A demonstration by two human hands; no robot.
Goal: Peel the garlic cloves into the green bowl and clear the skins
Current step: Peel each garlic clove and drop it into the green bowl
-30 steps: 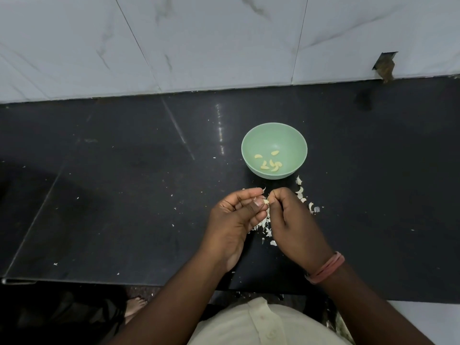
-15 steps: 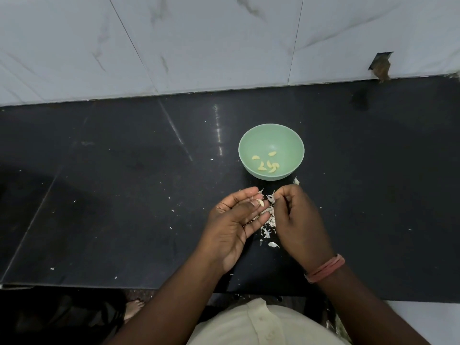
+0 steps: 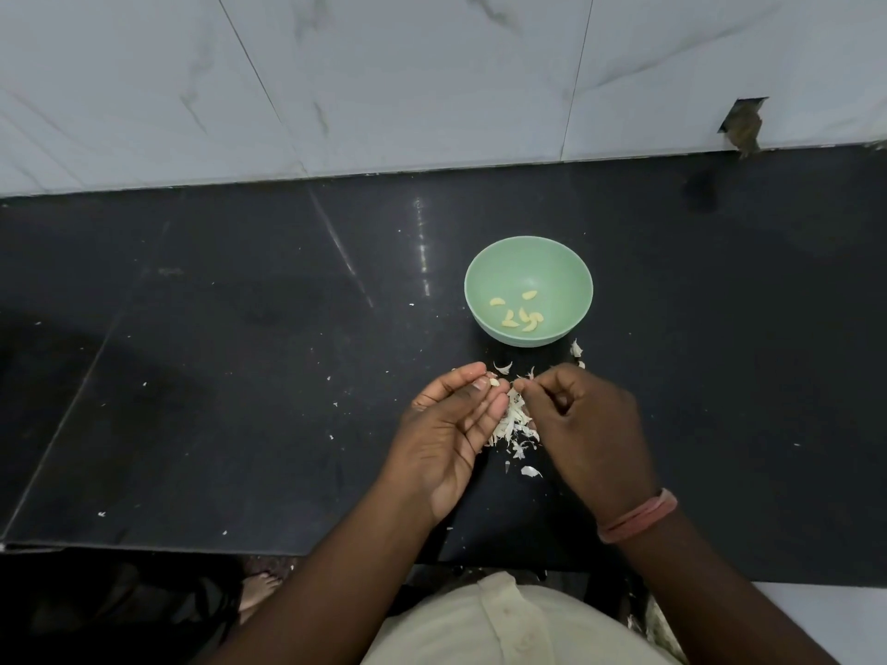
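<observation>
Green bowl mid-counter, holding peeled cloves. Just nearer, left hand pinching 1 garlic clove; right hand curled, pinching skin over skins.

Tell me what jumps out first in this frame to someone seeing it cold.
The green bowl stands out against the black countertop, just right of centre, with a few peeled garlic cloves at its bottom. Right in front of it the two hands meet: the left hand pinches a clove at its fingertips while the right hand picks at it. Between and beneath them lies a pale heap of garlic skins.
</observation>
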